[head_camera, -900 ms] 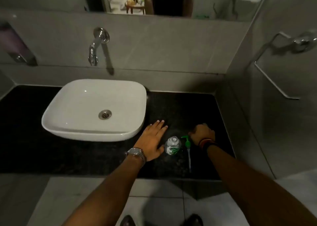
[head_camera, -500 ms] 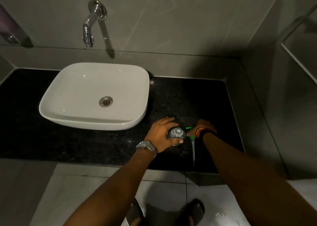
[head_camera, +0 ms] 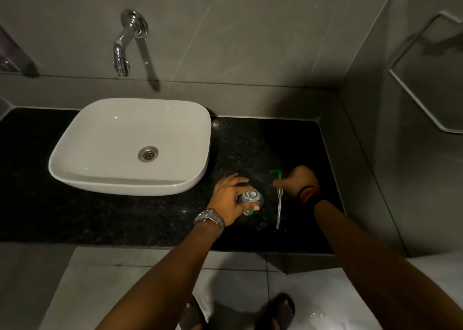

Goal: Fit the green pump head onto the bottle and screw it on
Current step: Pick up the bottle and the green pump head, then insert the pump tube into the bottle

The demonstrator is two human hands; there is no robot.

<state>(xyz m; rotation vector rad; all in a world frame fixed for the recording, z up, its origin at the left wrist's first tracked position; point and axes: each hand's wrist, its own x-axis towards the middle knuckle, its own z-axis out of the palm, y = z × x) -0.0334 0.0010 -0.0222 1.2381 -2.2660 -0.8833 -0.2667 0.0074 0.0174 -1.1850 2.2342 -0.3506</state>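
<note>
A small clear bottle [head_camera: 251,198] with a green label stands on the black counter [head_camera: 125,214], its neck uncapped. My left hand [head_camera: 229,197] wraps around its body from the left. My right hand [head_camera: 298,180] is closed on the green pump head [head_camera: 275,172], whose spout sticks out to the left of my fingers. Its clear dip tube [head_camera: 279,209] hangs toward me, just right of the bottle. Pump and bottle are apart.
A white basin [head_camera: 130,144] sits on the counter to the left, under a chrome wall tap [head_camera: 125,44]. A grey tiled side wall closes the right end of the counter. My sandalled feet stand on the pale floor below.
My left hand went from lying flat beside the bottle to gripping it. My right hand lifted the pump head slightly away from the bottle. The camera view shifted.
</note>
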